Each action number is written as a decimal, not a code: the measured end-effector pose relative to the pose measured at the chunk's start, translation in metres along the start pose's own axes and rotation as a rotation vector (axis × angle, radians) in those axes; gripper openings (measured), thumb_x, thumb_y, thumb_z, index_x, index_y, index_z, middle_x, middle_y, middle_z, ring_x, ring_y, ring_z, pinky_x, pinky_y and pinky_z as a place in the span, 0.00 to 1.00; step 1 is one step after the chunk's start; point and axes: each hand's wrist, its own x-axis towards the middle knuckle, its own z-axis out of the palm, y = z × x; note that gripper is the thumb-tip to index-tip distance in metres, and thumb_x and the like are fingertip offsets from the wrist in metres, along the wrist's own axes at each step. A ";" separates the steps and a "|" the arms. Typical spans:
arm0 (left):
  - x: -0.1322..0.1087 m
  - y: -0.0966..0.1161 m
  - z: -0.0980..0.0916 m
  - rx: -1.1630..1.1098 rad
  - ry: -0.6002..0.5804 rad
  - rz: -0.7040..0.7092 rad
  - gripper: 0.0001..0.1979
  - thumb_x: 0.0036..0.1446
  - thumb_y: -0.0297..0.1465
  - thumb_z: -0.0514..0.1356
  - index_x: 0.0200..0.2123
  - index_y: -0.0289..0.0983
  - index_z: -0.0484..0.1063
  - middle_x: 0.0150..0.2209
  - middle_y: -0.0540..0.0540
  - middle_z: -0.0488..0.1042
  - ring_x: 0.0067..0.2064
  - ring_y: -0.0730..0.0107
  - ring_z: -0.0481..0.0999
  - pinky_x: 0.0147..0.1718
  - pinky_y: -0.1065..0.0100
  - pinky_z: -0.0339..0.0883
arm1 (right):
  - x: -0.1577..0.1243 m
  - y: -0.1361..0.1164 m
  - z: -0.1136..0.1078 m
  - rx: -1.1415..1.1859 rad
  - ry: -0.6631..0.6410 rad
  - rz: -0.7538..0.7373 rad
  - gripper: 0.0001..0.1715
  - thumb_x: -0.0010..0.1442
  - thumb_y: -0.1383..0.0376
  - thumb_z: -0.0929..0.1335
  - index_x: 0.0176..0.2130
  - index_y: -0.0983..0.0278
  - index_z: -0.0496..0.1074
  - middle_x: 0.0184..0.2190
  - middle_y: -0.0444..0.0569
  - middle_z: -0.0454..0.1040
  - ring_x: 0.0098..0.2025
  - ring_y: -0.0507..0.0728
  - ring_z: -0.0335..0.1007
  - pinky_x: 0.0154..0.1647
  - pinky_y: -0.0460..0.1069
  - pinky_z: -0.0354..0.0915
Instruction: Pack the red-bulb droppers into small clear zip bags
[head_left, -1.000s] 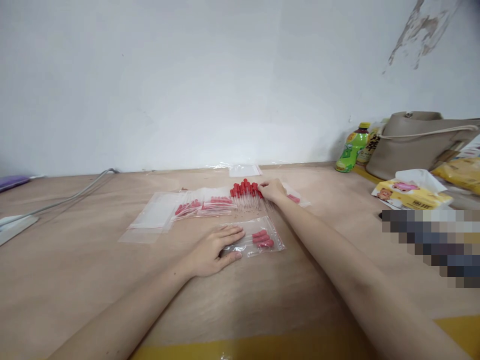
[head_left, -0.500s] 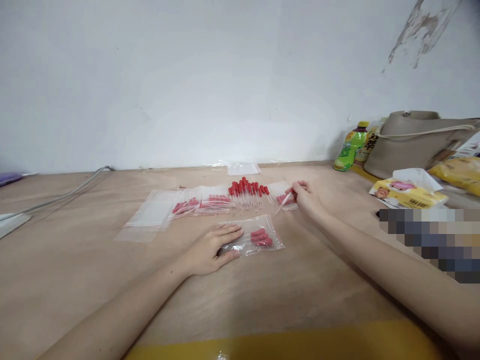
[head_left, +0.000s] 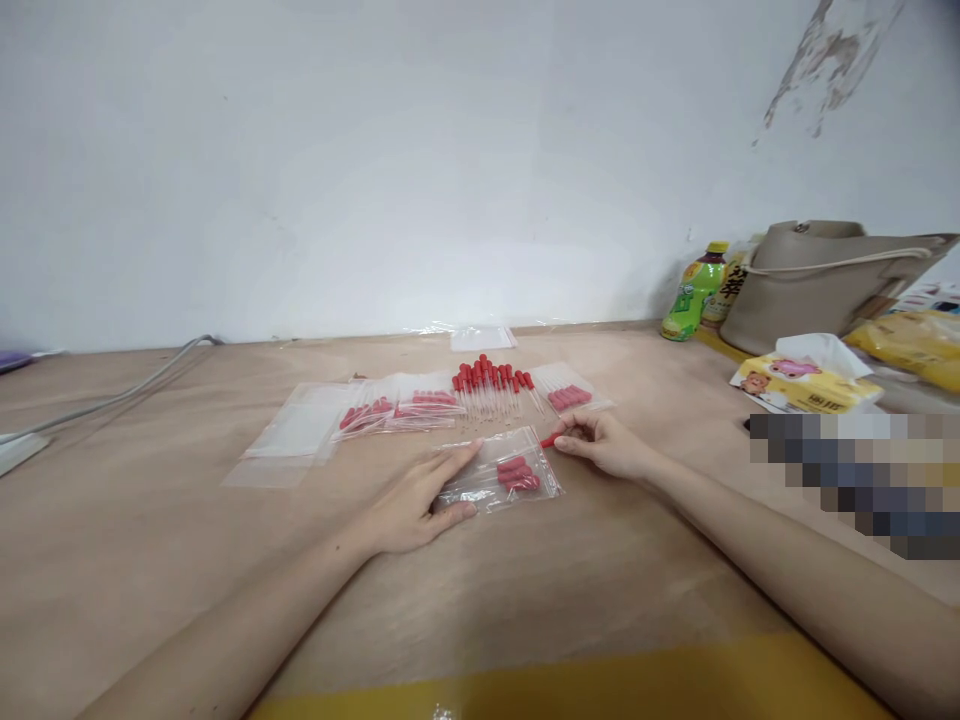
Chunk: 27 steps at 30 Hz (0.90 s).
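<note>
My left hand [head_left: 420, 500] lies with fingers outstretched on the left end of a clear zip bag [head_left: 480, 492]. Inside that bag are several red-bulbed droppers [head_left: 517, 478]. At the bag's right edge, my right hand [head_left: 600, 443] pinches a dropper [head_left: 551, 439] by its red bulb; its thin tube points left and seems to be at or inside the bag's mouth. Just beyond the bag lies a fanned pile of loose droppers [head_left: 484, 385], bulbs away from me. A filled zip bag [head_left: 574, 390] is to the right of the pile.
Left of the pile are more filled bags [head_left: 420, 405] and flat clear bags [head_left: 292, 425]. Another flat bag [head_left: 480, 339] lies by the wall. At right stand a green drink bottle [head_left: 694, 295], a grey-brown handbag [head_left: 810, 290] and a yellow tissue pack [head_left: 806, 380]. A cable [head_left: 150, 385] runs at left.
My right hand has moved left and toward me, bringing the dropper from beside the right-hand filled bag to the mouth of the bag under my left hand. My left hand stays on the bag.
</note>
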 end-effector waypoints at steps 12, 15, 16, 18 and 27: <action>0.001 0.002 0.000 0.009 0.013 0.014 0.30 0.60 0.39 0.51 0.62 0.43 0.43 0.60 0.46 0.55 0.57 0.60 0.59 0.53 0.59 0.56 | 0.012 0.002 0.042 -0.132 0.130 -0.068 0.12 0.44 0.59 0.69 0.25 0.66 0.69 0.24 0.45 0.71 0.27 0.52 0.66 0.29 0.47 0.62; 0.001 0.001 0.000 0.016 0.008 0.007 0.30 0.60 0.39 0.51 0.62 0.42 0.44 0.60 0.45 0.55 0.58 0.60 0.58 0.54 0.59 0.56 | 0.011 0.000 0.042 -0.124 0.104 -0.059 0.13 0.46 0.57 0.68 0.25 0.66 0.70 0.23 0.45 0.71 0.26 0.52 0.65 0.27 0.46 0.61; 0.001 0.001 0.000 0.017 0.007 0.004 0.29 0.60 0.40 0.51 0.62 0.42 0.44 0.60 0.45 0.55 0.58 0.60 0.58 0.54 0.58 0.56 | 0.010 -0.002 0.041 -0.104 0.065 -0.071 0.13 0.46 0.57 0.67 0.25 0.66 0.71 0.24 0.45 0.71 0.26 0.52 0.65 0.28 0.46 0.61; 0.001 0.000 0.000 0.015 0.007 0.001 0.29 0.60 0.40 0.51 0.61 0.43 0.45 0.60 0.45 0.55 0.58 0.60 0.58 0.54 0.58 0.55 | 0.007 -0.007 0.038 -0.060 -0.036 -0.085 0.14 0.47 0.57 0.67 0.24 0.65 0.71 0.24 0.45 0.71 0.26 0.51 0.65 0.28 0.46 0.61; 0.001 -0.001 0.001 0.003 0.038 0.006 0.26 0.59 0.41 0.52 0.59 0.41 0.53 0.62 0.45 0.48 0.62 0.58 0.49 0.57 0.55 0.50 | 0.019 -0.013 0.016 -0.255 0.215 -0.010 0.10 0.46 0.61 0.66 0.27 0.66 0.71 0.22 0.44 0.71 0.24 0.50 0.63 0.25 0.44 0.59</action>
